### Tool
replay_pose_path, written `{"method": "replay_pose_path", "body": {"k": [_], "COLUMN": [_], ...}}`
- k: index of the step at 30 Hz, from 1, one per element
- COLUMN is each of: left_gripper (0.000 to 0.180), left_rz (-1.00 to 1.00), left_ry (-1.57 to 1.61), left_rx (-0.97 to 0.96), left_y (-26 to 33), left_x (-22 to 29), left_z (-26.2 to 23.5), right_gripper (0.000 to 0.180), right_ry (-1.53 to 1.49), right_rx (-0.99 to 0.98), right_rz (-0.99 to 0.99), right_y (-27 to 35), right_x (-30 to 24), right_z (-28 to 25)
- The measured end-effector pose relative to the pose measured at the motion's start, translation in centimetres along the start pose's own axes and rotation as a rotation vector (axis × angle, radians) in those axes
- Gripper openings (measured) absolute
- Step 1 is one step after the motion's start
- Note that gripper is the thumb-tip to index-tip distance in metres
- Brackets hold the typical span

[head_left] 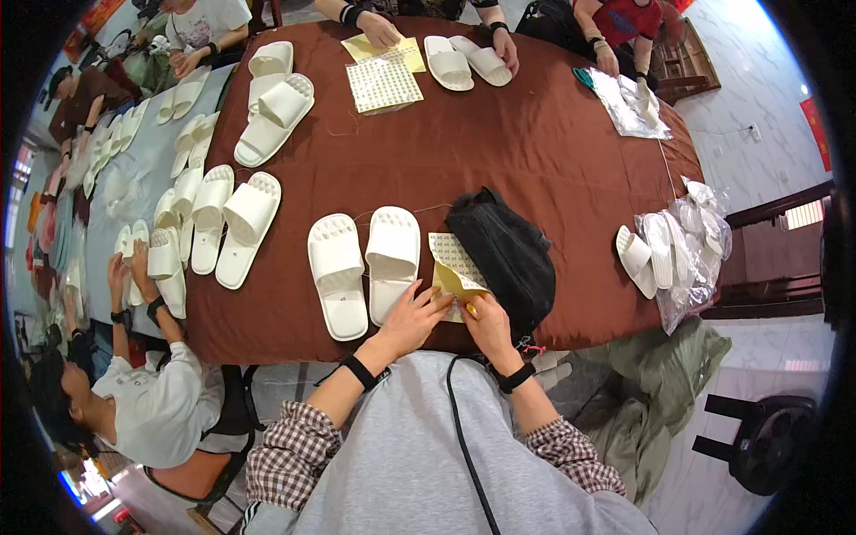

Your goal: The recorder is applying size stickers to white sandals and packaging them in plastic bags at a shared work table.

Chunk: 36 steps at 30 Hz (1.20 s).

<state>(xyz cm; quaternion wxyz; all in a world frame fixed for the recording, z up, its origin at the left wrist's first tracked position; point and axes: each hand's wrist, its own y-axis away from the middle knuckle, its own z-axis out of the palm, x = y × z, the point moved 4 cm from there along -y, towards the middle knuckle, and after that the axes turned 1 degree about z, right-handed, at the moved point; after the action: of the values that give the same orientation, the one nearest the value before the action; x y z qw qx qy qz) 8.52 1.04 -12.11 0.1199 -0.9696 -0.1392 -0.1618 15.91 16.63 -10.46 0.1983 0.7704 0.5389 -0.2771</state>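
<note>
At the table's near edge, my left hand (412,318) has its fingertips on the bent lower part of a yellow-backed sticker sheet (453,252). My right hand (489,328) pinches the same sheet from the other side, close to the left fingertips. Small printed labels cover the sheet's front in rows; its yellow back shows where it curls over. Whether a single label sits between the fingertips is too small to tell. Just left of the sheet lies a pair of white slippers, the left slipper (338,275) and the right slipper (393,254), soles down, toes toward me.
A black bag (504,254) lies right of the sheet. More white slippers (249,227) stand at the left; bagged slippers (682,245) lie at the right edge. Across the brown-covered table (535,160), a co-worker's hand (382,32) rests near another sticker sheet (385,82). Another person (160,401) works at left.
</note>
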Motion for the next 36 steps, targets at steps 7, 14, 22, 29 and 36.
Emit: {"method": "replay_pose_path", "body": {"k": [7,14,22,29,36], "left_gripper": [0.046,0.044,0.038,0.032,0.036], "left_rz": [-0.003,-0.019,-0.035,-0.053,-0.044], "left_ry": [0.033,0.062,0.059,0.069,0.021], "left_rx": [0.017,0.016,0.014,0.003,0.01], "left_y": [0.2,0.2,0.2,0.1,0.1], "left_x": [0.0,-0.1,-0.1,-0.1,-0.1], "left_z": [-0.3,-0.4,-0.4,-0.3,-0.2], "right_gripper": [0.023,0.032,0.033,0.028,0.021], "right_ry": [0.127,0.145,0.217,0.218,0.175], "right_rx": [0.026,0.024,-0.118,-0.118,-0.137], "right_rz": [-0.023,-0.156,-0.341,-0.361,-0.287], "right_y": [0.1,-0.2,-1.0,-1.4,-1.5], "right_x": [0.0,0.4,0.3,0.2,0.7], "right_z": [1.1,1.1,0.2,0.2,0.3]}}
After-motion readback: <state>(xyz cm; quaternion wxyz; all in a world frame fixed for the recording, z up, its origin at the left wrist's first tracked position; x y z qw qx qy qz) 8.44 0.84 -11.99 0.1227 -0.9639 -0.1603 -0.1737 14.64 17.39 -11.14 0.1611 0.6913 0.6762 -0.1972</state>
